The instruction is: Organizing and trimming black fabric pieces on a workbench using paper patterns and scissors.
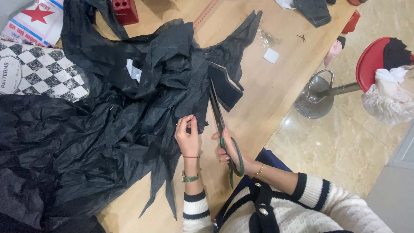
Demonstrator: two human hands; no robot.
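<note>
The right hand [229, 152] has its fingers closed through the green handles of long metal scissors [220, 125]. The left hand [187, 136] pinches the edge of crumpled thin black fabric [129, 112], which lies on the wooden table [267, 99] just beside the blades.

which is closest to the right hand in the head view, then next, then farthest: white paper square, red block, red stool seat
From the right hand, holding the scissors:
1. White paper square, on the table up and to its right.
2. Red stool seat, off the table on the right.
3. Red block, at the table's far edge, upper left.
</note>
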